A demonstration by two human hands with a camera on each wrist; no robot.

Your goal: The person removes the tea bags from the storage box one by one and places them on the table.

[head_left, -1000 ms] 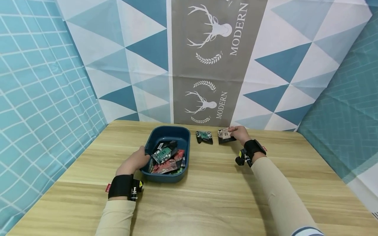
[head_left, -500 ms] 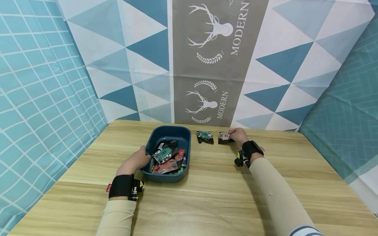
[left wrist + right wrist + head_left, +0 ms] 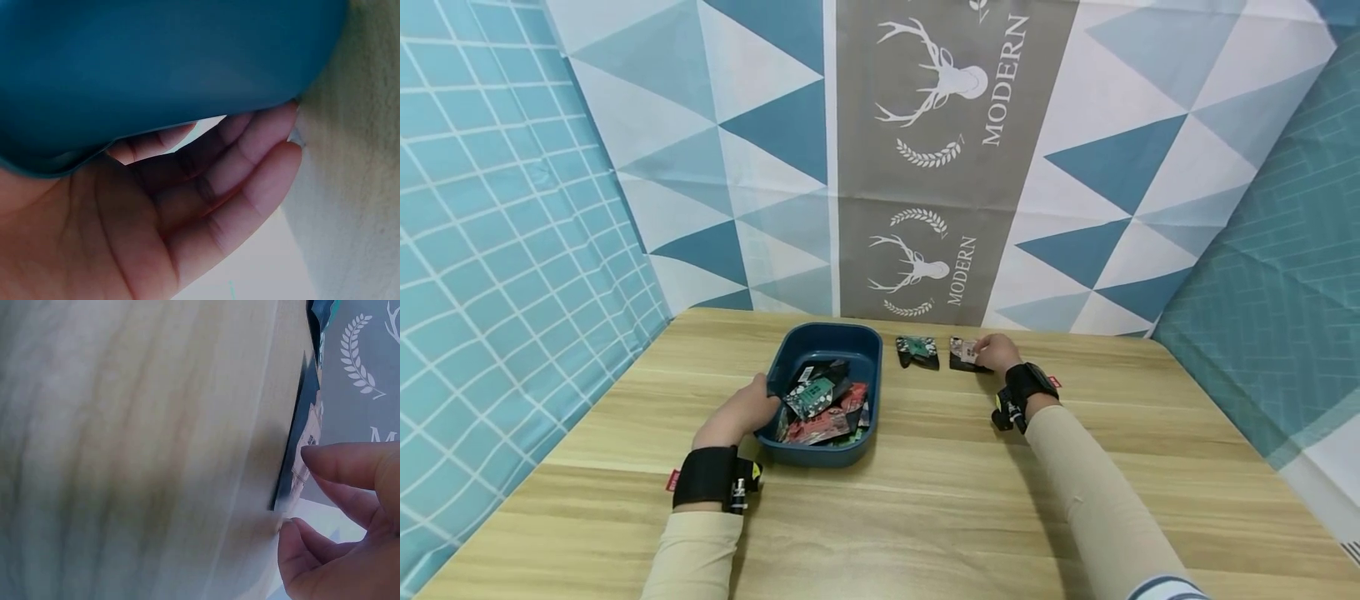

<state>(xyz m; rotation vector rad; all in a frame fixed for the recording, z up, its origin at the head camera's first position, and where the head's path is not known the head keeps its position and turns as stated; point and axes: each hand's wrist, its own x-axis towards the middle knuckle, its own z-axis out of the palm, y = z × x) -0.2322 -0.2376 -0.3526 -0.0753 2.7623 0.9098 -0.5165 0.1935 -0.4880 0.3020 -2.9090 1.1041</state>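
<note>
Blue bin, long axis front-to-back

Soft, even light fills the head view, with faint shadows on the surface under both arms, a pale sheen at bottom centre, and packet print too small to read. The left wrist view is dimmer and bluish, the tub dark and slightly soft, with white glare behind the left grip. In the right wrist view, haze washes out the surface, its grain blurred, and a fuzzy shadow edges the packet.
</note>
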